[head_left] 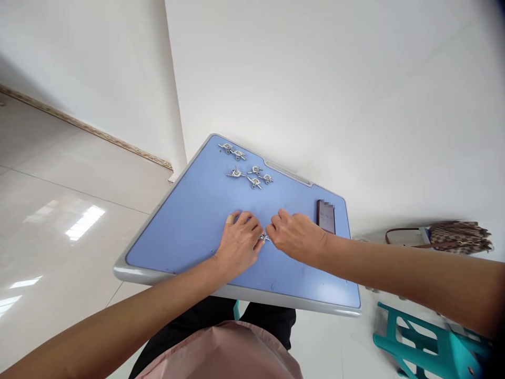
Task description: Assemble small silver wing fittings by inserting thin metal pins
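Observation:
A small silver metal fitting shows between my two hands, low over the blue tabletop. My left hand pinches its left side between thumb and fingertips, the other fingers bent and near the table. My right hand is closed at the fitting's right side, its fingers curled; what they hold is hidden. Farther back on the table lie several similar silver fittings with thin arms and small rings: a pair at the far left corner and a loose group nearer the middle.
A phone with a lit screen lies at the table's right, beyond my right wrist. A grey slot runs along the back edge, close to the white wall. A teal stool and a checked bag are to the right.

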